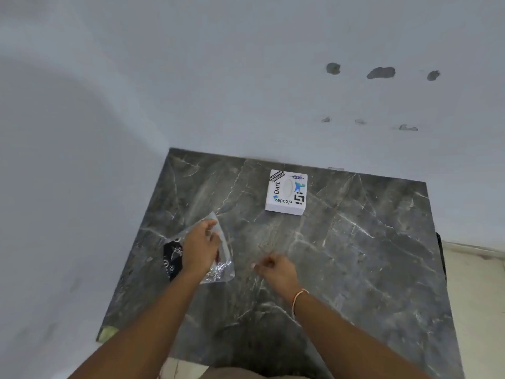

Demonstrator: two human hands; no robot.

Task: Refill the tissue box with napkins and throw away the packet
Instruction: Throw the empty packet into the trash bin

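A white tissue box (286, 192) covered in stickers, with an oval slot on top, lies near the back edge of the dark marble table (355, 255). A clear plastic packet (222, 265) with a black printed end lies flat at the left side of the table. My left hand (200, 248) rests on top of the packet with its fingers curled over the plastic. My right hand (276, 269) hovers over the table's middle, right of the packet, fingers curled in and holding nothing. No napkins show outside the box.
A pale wall (246, 77) with patched holes stands right behind the table and along its left side. Light floor (478, 296) shows past the table's right edge. The table's near left corner (108, 333) is chipped.
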